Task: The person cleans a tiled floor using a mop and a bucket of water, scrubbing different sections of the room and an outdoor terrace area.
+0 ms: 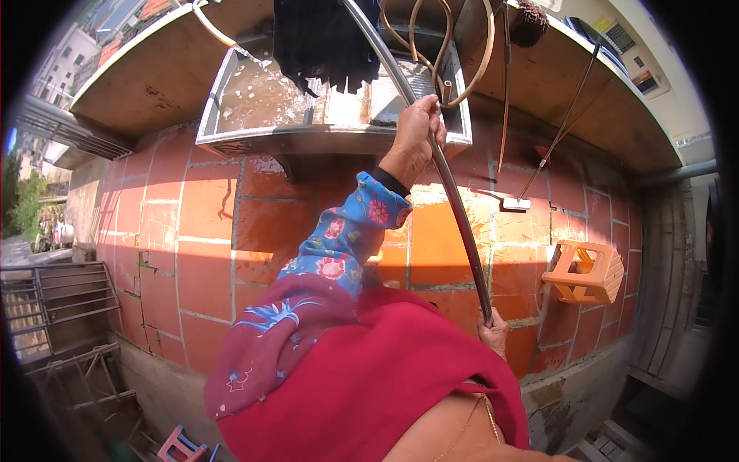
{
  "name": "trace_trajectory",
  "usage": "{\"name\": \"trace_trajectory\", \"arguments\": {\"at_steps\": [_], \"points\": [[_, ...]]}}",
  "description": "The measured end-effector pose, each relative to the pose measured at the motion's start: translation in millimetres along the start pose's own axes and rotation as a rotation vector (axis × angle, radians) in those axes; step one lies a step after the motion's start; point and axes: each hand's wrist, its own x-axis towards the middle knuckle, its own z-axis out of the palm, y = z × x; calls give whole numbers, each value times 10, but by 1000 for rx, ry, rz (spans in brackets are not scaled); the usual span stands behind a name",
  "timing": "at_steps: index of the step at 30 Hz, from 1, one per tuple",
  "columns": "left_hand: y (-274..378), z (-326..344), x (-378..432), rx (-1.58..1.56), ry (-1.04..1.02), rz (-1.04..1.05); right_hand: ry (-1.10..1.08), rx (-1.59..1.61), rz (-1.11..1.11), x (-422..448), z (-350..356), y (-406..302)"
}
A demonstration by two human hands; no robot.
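A long metal pole (453, 187) slants from the top edge down to the right of my body. My left hand (414, 130), in a blue floral sleeve, is closed around its upper part, in front of the sink's edge. Lower down, my right hand (493, 335) grips the pole's near end. Black fringed cloth (326, 43), apparently a mop head, hangs over the middle of a concrete sink (254, 138); where it might join the pole is out of view. Cloudy, foamy water (248, 98) fills the left basin, and a hose (216, 26) pours into it.
A coiled hose (491, 52) loops over the sink's right end. Two long-handled tools lean on the right wall, one with a white head (516, 204). An orange plastic stool (586, 271) lies tipped on wet red tiles (202, 277). Metal railings (63, 300) stand at left.
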Motion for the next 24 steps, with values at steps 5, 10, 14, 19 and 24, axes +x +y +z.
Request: {"name": "trace_trajectory", "arguments": {"at_steps": [5,10,14,19,24], "points": [[343,-514,87,-70,68,-10,-72,148,-110,291,184,-212],[416,-1273,294,-145,326,-31,-76,-160,-195,587,22,-696],[236,-1870,582,-268,492,-115,-83,-492,-281,831,-259,-1166],[157,-2244,839,-241,600,-129,-51,-464,-411,1092,-545,-1862],[-9,-1957,649,-64,530,-66,-55,-524,-446,1394,-659,-2106]]}}
